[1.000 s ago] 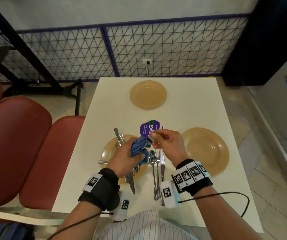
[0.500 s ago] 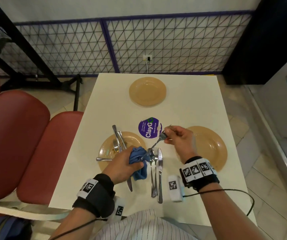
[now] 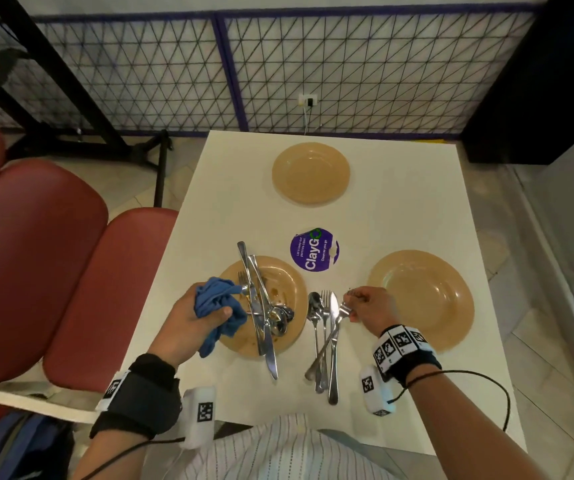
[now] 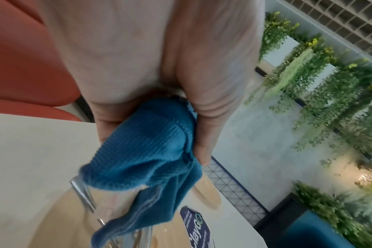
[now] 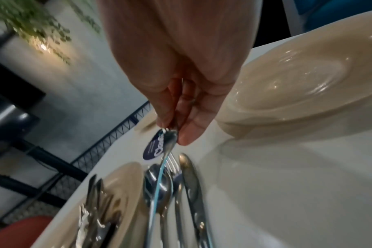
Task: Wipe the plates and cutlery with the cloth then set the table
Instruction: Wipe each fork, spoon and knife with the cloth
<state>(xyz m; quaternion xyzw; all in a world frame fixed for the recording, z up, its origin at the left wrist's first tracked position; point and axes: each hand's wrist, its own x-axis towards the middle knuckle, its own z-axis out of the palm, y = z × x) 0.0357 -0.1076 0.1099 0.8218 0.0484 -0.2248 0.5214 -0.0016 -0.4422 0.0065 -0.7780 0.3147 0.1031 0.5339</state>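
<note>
My left hand [image 3: 214,311] grips a crumpled blue cloth [image 3: 218,299] [image 4: 146,151] over the left edge of the near-left tan plate [image 3: 292,289], which holds several pieces of cutlery [image 3: 261,306]. My right hand [image 3: 351,308] [image 5: 176,132] pinches a fork [image 3: 327,341] [image 5: 159,174] by its head end. The fork slants down across a spoon [image 3: 314,306], a second fork and a knife [image 3: 334,341], which lie side by side on the white table [image 3: 399,209]. A clean tan plate [image 3: 420,299] [image 5: 297,75] sits right of that hand, and another plate [image 3: 310,173] at the far side.
A purple round sticker [image 3: 315,250] marks the table's middle. Red padded seats [image 3: 36,265] run along the left, close to the table edge. A wire-mesh partition [image 3: 347,71] stands beyond the far edge. Cables trail from both wristbands.
My right hand drew the fork out of the cloth and brought it down to the right onto the row of cutlery. My left hand carried the cloth left, over the near-left plate's edge.
</note>
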